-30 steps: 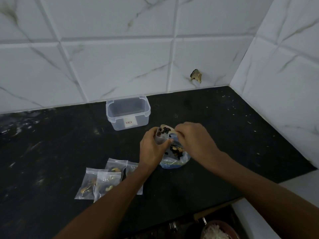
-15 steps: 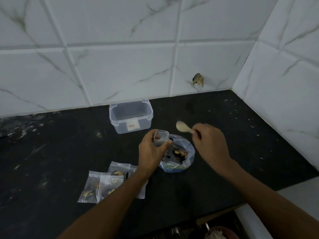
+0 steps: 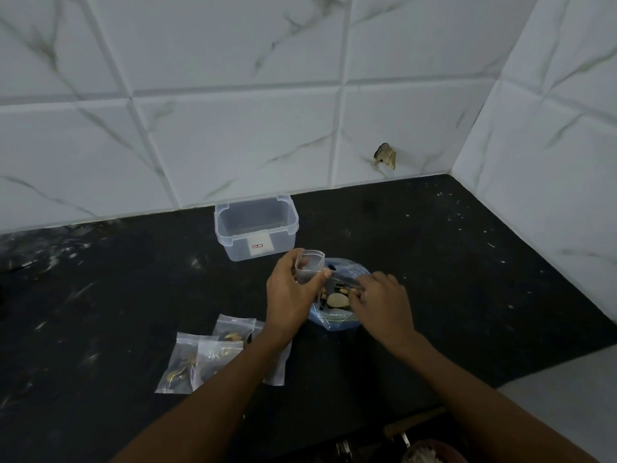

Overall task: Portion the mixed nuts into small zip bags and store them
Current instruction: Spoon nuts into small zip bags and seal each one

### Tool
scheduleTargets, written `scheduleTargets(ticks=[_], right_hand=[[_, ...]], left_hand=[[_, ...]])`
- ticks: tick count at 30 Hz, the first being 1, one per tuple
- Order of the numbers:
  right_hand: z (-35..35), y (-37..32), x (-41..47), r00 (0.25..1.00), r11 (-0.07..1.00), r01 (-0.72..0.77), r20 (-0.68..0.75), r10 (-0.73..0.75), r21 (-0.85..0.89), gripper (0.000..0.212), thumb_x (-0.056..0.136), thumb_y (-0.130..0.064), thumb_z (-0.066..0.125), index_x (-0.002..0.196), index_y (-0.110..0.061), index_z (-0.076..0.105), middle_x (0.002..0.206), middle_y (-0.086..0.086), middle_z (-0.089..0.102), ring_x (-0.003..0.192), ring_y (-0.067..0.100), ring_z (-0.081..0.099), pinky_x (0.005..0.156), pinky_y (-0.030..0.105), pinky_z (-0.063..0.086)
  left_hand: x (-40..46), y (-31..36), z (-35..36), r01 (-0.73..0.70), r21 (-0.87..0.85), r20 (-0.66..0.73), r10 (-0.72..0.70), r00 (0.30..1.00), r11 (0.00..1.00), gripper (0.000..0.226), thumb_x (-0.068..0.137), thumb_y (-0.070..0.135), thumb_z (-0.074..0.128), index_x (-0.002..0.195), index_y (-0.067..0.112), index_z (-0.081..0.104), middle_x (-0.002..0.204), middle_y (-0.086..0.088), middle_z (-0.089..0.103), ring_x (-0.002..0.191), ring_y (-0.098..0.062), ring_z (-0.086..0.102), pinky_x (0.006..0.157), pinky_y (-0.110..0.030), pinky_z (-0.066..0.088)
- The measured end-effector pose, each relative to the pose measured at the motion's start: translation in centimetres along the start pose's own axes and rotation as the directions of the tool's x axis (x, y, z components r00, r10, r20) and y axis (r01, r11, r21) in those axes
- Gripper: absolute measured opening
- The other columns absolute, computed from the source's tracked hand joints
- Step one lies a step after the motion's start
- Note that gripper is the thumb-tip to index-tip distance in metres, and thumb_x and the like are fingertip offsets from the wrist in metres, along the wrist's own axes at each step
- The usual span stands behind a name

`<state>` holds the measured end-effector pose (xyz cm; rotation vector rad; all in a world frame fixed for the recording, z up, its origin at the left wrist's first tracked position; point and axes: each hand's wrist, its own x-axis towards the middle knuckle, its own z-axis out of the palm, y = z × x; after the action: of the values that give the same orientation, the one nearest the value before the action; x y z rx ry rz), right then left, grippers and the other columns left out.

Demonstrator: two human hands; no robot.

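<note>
**Nut portioning at the bench: one small bag held open, spoon down in the supply bag**

The left hand (image 3: 289,295) grips a small zip bag (image 3: 309,267) upright, fingers and thumb curled round it, its mouth held open. The bag stands above the bench (image 3: 434,279), just left of the large blue-tinted bag (image 3: 337,320) that holds the mixed nuts (image 3: 334,292).

The right hand (image 3: 380,300) reaches down into the large bag, fingers curled round the handle of a pale wooden spoon (image 3: 337,299); the spoon's bowl lies among the nuts. Most of the handle is hidden by the fingers.

Filled small bags (image 3: 200,357) lie flat in an overlapping cluster on the bench, near the left forearm, which covers part of them; their exact count cannot be told.

A clear plastic container (image 3: 257,230), lid off and bearing a white label on its front wall, stands near the tiled wall (image 3: 233,128) behind the left hand, apart from both bags.

The bench surface is dark with pale specks.
</note>
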<state>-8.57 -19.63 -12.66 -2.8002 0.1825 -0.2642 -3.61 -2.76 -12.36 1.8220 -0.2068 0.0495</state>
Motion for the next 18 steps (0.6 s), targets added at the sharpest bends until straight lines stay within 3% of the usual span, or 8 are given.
scheduleTargets(ticks=[2,4,8,13,15,18], right_hand=[[-1.3,-1.3,0.8,0.998,0.942,-0.033,0.059,0.014,0.335,0.035,0.085,-0.027,0.068,0.118,-0.019,0.062,0.103,-0.005,0.063,0.095,0.009,0.059,0.083,0.025,0.049],[-2.0,-2.9,1.4,0.989,0.882,-0.039,0.144,-0.034,0.471,0.037,0.082,-0.025,0.071,0.118,-0.018,0.063,0.106,-0.005,0.067,0.095,0.008,0.063,0.085,0.026,0.053],[-1.7,-4.1,1.6,0.994,0.889,0.011,0.094,-0.06,0.457,0.016,0.084,-0.018,0.069,0.099,-0.015,0.065,0.094,-0.003,0.068,0.085,0.008,0.064,0.079,0.032,0.055],[-1.2,-4.2,1.9,0.998,0.886,0.056,-0.001,-0.063,0.46,0.009,0.092,-0.013,0.059,0.094,-0.013,0.067,0.086,-0.001,0.067,0.076,0.007,0.062,0.067,0.022,0.051],[-1.5,-3.9,2.1,0.999,0.868,0.028,0.02,-0.044,0.495,0.01,0.094,-0.016,0.058,0.095,-0.015,0.068,0.085,-0.004,0.068,0.076,0.005,0.063,0.066,0.019,0.05],[-1.9,-2.9,2.8,0.994,0.838,-0.011,0.099,-0.052,0.545,0.01,0.092,-0.014,0.06,0.092,-0.02,0.068,0.086,-0.004,0.068,0.081,0.006,0.065,0.073,0.027,0.055]], left_hand=[[-0.2,0.0,0.4,0.0,-0.008,-0.017,0.0,1.0,1.0,0.045,0.08,0.038,0.075,0.119,0.024,0.059,0.11,0.008,0.066,0.103,-0.007,0.064,0.089,-0.036,0.057],[-0.3,0.1,0.7,-0.006,-0.012,-0.039,0.006,0.999,1.0,0.049,0.078,0.044,0.073,0.12,0.022,0.059,0.108,0.007,0.066,0.101,-0.008,0.064,0.088,-0.038,0.057],[-0.3,0.9,1.1,-0.018,-0.031,-0.061,0.016,0.998,0.999,0.036,0.083,0.034,0.073,0.115,0.023,0.061,0.103,0.007,0.067,0.096,-0.005,0.065,0.086,-0.032,0.056],[-0.5,1.0,0.7,0.015,-0.101,0.001,-0.015,1.0,0.995,0.037,0.083,0.032,0.074,0.117,0.023,0.06,0.105,0.007,0.067,0.097,-0.003,0.065,0.08,-0.019,0.055],[-0.5,1.0,0.3,0.032,-0.139,0.027,-0.029,0.999,0.99,0.033,0.088,0.03,0.069,0.118,0.022,0.059,0.107,0.007,0.067,0.099,-0.002,0.065,0.079,-0.017,0.054],[-0.2,0.8,-0.7,0.046,-0.203,0.035,-0.04,0.999,0.978,0.019,0.098,0.022,0.055,0.114,0.015,0.063,0.104,0.001,0.069,0.1,-0.009,0.067,0.082,-0.025,0.055]])
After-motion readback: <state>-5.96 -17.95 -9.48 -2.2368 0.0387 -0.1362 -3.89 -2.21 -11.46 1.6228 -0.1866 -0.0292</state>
